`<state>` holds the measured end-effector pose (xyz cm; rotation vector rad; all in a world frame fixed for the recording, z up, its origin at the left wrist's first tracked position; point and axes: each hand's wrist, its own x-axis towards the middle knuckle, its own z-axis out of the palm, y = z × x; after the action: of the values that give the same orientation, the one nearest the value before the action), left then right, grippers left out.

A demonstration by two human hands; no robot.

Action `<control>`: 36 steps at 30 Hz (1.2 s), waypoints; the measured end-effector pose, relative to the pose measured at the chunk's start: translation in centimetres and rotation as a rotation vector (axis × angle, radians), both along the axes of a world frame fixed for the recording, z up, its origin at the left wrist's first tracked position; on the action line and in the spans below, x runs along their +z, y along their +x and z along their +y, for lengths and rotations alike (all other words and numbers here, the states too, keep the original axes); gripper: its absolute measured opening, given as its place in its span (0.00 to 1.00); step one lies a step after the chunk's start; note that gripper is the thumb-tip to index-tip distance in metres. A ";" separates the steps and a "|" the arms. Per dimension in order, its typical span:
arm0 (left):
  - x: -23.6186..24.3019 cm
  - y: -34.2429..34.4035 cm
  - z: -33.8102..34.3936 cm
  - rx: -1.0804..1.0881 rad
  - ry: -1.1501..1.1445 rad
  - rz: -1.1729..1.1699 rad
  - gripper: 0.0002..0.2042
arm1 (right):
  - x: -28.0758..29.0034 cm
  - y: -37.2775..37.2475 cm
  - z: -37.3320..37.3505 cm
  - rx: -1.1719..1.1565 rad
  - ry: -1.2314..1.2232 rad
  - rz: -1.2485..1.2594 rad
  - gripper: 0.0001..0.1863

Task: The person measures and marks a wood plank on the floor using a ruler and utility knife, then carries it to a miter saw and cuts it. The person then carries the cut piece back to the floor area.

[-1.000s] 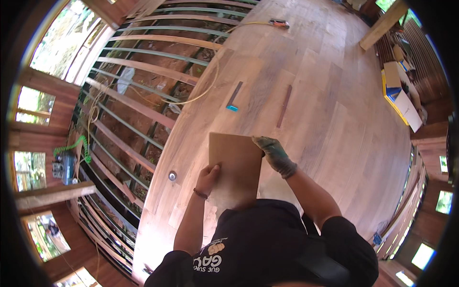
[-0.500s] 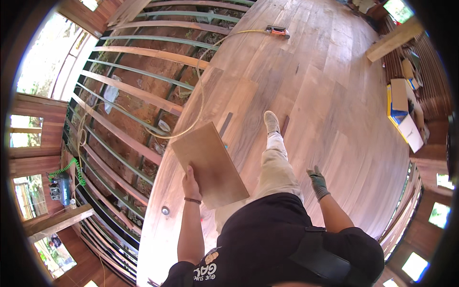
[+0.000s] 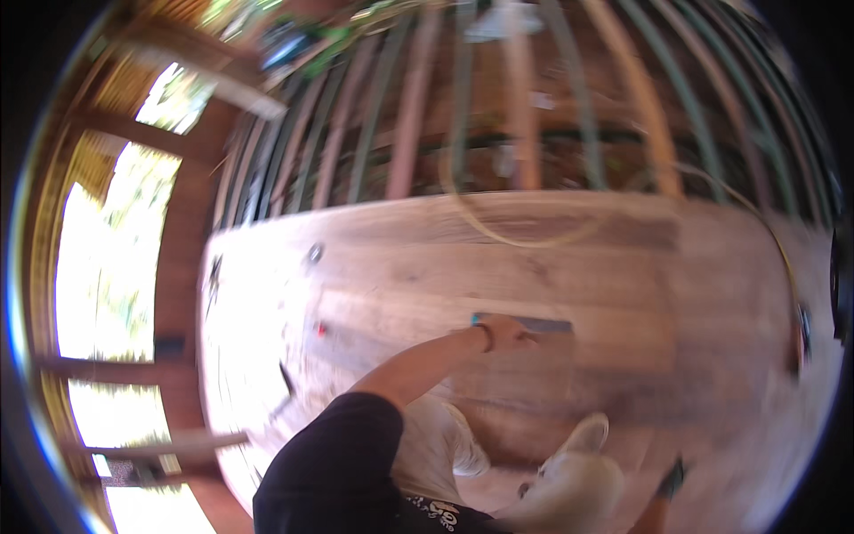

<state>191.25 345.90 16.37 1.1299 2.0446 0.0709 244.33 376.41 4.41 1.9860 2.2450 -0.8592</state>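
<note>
The left hand (image 3: pixel 509 333) is bare, with a dark band (image 3: pixel 486 337) at the wrist. It overlaps the lower edge of a dark strip (image 3: pixel 547 325) in this view; contact cannot be determined. The strip lies flat on the floor (image 3: pixel 400 262), its teal end to the left of the hand. A faint brown rectangular outline (image 3: pixel 534 374) shows below the fingers; blur prevents telling whether it is a loose board in the grasp or part of the floor. The grasp of the left hand therefore cannot be determined.

The right hand (image 3: pixel 674 481) wears a dark green glove and is located at lower right, beyond the bent leg (image 3: pixel 569 489). Its grasp cannot be determined because of blur. A light shoe (image 3: pixel 589 433) is positioned between the two hands.

Left of the left forearm, the floor carries a small red item (image 3: pixel 321 329), a round grey item (image 3: pixel 315 253) and a narrow dark item (image 3: pixel 286 379). A yellow hose (image 3: pixel 525 242) loops over the far floor edge. Beyond that edge, spaced joists (image 3: pixel 522 116) span bare soil, with a pale sheet (image 3: pixel 503 22) at the top. Bright windows (image 3: pixel 124 258) line the left wall.
</note>
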 end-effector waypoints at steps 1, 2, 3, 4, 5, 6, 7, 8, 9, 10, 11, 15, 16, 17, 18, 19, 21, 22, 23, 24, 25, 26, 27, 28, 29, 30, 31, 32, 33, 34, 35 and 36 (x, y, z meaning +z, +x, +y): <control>-2.9 -0.3 0.4 -0.013 -0.123 -0.047 0.33 | -4.2 -1.0 2.4 0.052 0.009 -0.057 0.23; -5.5 -0.5 0.7 -0.031 -0.220 -0.102 0.35 | -7.8 -2.1 4.4 0.084 0.014 -0.108 0.22; -7.8 -0.5 1.0 -0.033 -0.189 -0.099 0.36 | -11.0 -3.0 6.1 0.111 0.016 -0.139 0.22; -9.8 -0.6 1.4 -0.059 -0.170 -0.071 0.36 | -13.8 -3.8 7.6 0.124 0.019 -0.143 0.21; -11.4 -0.7 1.8 -0.089 -0.165 -0.074 0.37 | -16.1 -4.5 9.0 0.146 0.018 -0.155 0.21; -12.5 -0.7 2.2 -0.067 -0.159 -0.036 0.37 | -17.9 -5.0 10.2 0.171 0.016 -0.150 0.21; -13.2 -0.5 2.6 -0.048 -0.166 -0.018 0.38 | -19.3 -5.4 11.4 0.188 0.003 -0.152 0.20; -13.6 -0.4 2.9 -0.022 -0.152 -0.035 0.38 | -20.3 -5.6 12.3 0.214 -0.002 -0.154 0.20; -13.5 -0.2 3.1 0.016 -0.218 -0.035 0.38 | -20.8 -5.8 13.2 0.229 -0.024 -0.158 0.19; -13.2 -0.1 3.2 0.047 -0.275 -0.031 0.37 | -21.1 -5.9 13.8 0.227 -0.045 -0.169 0.19; -12.8 0.0 3.1 0.078 -0.292 0.011 0.37 | -21.3 -5.9 14.3 0.220 -0.053 -0.175 0.19; -11.2 0.6 2.7 0.069 -0.344 0.013 0.36 | -21.9 -6.2 15.5 0.222 -0.047 -0.176 0.17; -11.1 0.7 2.8 0.062 -0.359 -0.005 0.36 | -22.1 -6.2 15.8 0.229 -0.042 -0.175 0.17; -11.1 0.8 3.0 0.056 -0.383 -0.026 0.37 | -22.3 -6.3 16.1 0.233 -0.036 -0.172 0.16; -11.1 0.9 3.3 0.051 -0.399 -0.028 0.37 | -22.5 -6.3 16.4 0.238 -0.026 -0.171 0.16; -11.2 0.9 3.5 0.047 -0.428 -0.043 0.38 | -22.6 -6.2 16.6 0.247 -0.020 -0.175 0.16; -11.4 1.0 3.6 0.045 -0.429 -0.050 0.38 | -22.6 -6.1 17.0 0.260 -0.006 -0.181 0.15; -11.5 1.0 3.4 0.044 -0.399 -0.041 0.39 | -22.5 -6.0 17.2 0.265 0.000 -0.181 0.15; -11.7 1.0 3.0 0.041 -0.365 -0.023 0.40 | -22.3 -5.9 17.3 0.265 0.008 -0.185 0.15; -11.8 0.9 2.5 0.055 -0.327 -0.006 0.39 | -22.1 -5.8 17.4 0.265 0.023 -0.184 0.15; -12.0 0.9 1.7 0.070 -0.285 0.014 0.38 | -21.9 -5.6 17.5 0.265 0.034 -0.179 0.14; -12.2 0.8 0.7 0.072 -0.236 0.008 0.37 | -21.6 -5.5 17.6 0.266 0.046 -0.173 0.14; -12.4 0.6 -0.5 0.096 -0.219 0.042 0.37 | -21.3 -5.5 17.7 0.275 0.057 -0.162 0.14; -12.6 0.3 -1.9 0.111 -0.196 0.047 0.37 | -20.9 -5.5 17.7 0.283 0.072 -0.147 0.14; -12.9 0.0 -3.4 0.134 -0.189 0.070 0.37 | -20.5 -5.6 17.7 0.297 0.083 -0.123 0.14; -13.3 -0.2 -5.1 0.134 -0.196 0.070 0.37 | -20.0 -6.0 17.6 0.313 0.095 -0.083 0.14; -13.7 -0.2 -6.9 0.148 -0.218 0.088 0.36 | -19.3 -6.6 17.4 0.344 0.106 -0.022 0.13; -14.1 -0.1 -8.8 0.162 -0.237 0.104 0.36 | -18.3 -7.7 16.9 0.379 0.117 0.046 0.13; -14.6 0.0 -10.8 0.135 -0.205 0.109 0.35 | -16.8 -9.2 16.2 0.431 0.117 0.141 0.13; -15.1 0.2 -12.9 0.109 -0.167 0.092 0.34 | -14.8 -11.3 15.0 0.500 0.108 0.238 0.13; -15.7 0.4 -14.9 0.141 -0.133 0.077 0.35 | -12.2 -14.0 13.3 0.500 0.073 0.357 0.13; -16.2 0.4 -16.9 0.158 -0.112 0.033 0.36 | -9.2 -17.2 11.3 0.623 0.059 0.356 0.13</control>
<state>191.66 328.98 0.16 0.9051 2.1369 0.0165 227.17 387.68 -4.77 1.0674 2.8471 -1.1173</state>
